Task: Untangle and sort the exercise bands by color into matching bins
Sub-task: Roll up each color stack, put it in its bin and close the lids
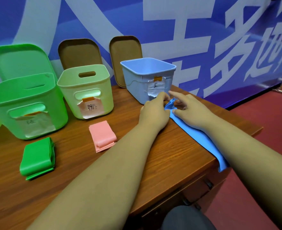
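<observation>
A blue exercise band (201,138) lies stretched along the table's right side, its near end hanging over the table edge and its far end bunched just in front of the blue bin (147,77). My left hand (155,110) pinches that bunched end. My right hand (188,108) rests on the band beside it, fingers spread and thumb at the folds. A folded pink band (103,136) lies in front of the pale green bin (85,92). A folded green band (38,159) lies in front of the bright green bin (27,107).
The wooden table (80,173) ends close on the right, above red carpet. Two brown lids (124,58) and a green lid (19,60) lean against the blue banner wall behind the bins. Each bin carries a taped paper label.
</observation>
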Tool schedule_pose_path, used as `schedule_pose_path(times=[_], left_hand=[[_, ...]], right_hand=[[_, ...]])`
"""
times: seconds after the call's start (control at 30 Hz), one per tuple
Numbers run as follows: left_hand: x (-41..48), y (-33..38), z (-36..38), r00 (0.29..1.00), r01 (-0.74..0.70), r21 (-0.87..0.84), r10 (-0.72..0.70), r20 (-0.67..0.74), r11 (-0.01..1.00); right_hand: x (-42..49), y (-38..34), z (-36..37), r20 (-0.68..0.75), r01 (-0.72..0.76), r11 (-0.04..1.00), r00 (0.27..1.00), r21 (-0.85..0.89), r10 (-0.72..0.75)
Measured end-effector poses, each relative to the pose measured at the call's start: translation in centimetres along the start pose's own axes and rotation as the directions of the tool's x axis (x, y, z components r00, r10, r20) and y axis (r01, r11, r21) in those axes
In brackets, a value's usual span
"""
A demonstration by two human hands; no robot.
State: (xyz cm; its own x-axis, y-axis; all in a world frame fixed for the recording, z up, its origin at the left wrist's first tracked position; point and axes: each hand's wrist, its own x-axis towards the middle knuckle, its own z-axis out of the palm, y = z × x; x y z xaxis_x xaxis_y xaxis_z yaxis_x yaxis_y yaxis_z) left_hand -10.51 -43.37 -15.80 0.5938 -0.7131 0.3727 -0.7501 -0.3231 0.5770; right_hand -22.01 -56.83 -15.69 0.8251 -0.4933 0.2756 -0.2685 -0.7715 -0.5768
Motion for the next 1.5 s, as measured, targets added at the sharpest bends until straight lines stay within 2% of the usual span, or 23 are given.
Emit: schedule_pose_path(times=[0.1,0.23,0.4,0.57,0.73,0.93,1.03,1.2,1.27,1.33,1.5], left_hand=[[-0.3,0.0,-0.4,1.0,-0.025,-0.095,0.025,0.0,0.995],[-0.4,-0.2,-0.5,1.0,-0.017,-0.226,0.015,-0.01,0.974],[-0.8,0.1,-0.6,0.997,0.018,-0.275,0.003,0.076,0.961],[-1.5,0.3,-0.8,0.989,-0.059,-0.17,0.08,0.121,0.984],[-2.1,0.7,-0.9,0.974,-0.158,-0.079,0.168,0.15,0.984],[-2.2,0.7,-0.9,0.963,-0.197,-0.051,0.203,0.176,0.979],[-2.3,0.8,-0.9,0.96,-0.207,-0.019,0.207,0.191,0.978],[-2.5,1.2,-1.2,0.961,-0.175,-0.012,0.174,0.213,0.984],[-2.6,1.4,-1.4,0.97,-0.113,-0.044,0.12,0.21,0.993],[-2.7,1.6,-1.4,0.977,-0.048,-0.085,0.064,0.202,0.995],[-2.8,2.1,-0.9,0.984,-0.024,-0.123,0.045,0.173,0.992]], right_hand=[[-0.1,-0.1,0.0,-0.013,0.011,1.0,1.0,-0.009,-0.011],[-0.5,-0.7,-0.2,-0.111,0.025,1.0,0.994,0.008,-0.024],[-1.1,-1.1,-1.6,-0.127,0.038,0.994,0.991,-0.098,-0.051],[-3.8,-2.0,-3.0,-0.17,0.053,0.994,0.983,-0.1,-0.07],[-7.5,-2.0,-3.2,-0.134,0.095,0.985,0.984,-0.143,-0.115],[-9.2,-1.8,-3.7,-0.158,0.084,0.982,0.981,-0.172,-0.112],[-9.8,-1.5,-3.6,-0.116,0.081,0.975,0.988,-0.205,-0.106],[-10.4,-1.1,-3.4,-0.049,0.077,0.983,0.995,-0.169,-0.086],[-10.4,-1.0,-3.5,-0.036,0.06,0.988,0.997,-0.143,-0.065],[-10.3,-0.9,-3.7,-0.033,0.019,0.997,0.999,-0.076,-0.021],[-9.7,-1.6,-4.3,-0.061,-0.098,0.993,0.993,0.06,0.102]])
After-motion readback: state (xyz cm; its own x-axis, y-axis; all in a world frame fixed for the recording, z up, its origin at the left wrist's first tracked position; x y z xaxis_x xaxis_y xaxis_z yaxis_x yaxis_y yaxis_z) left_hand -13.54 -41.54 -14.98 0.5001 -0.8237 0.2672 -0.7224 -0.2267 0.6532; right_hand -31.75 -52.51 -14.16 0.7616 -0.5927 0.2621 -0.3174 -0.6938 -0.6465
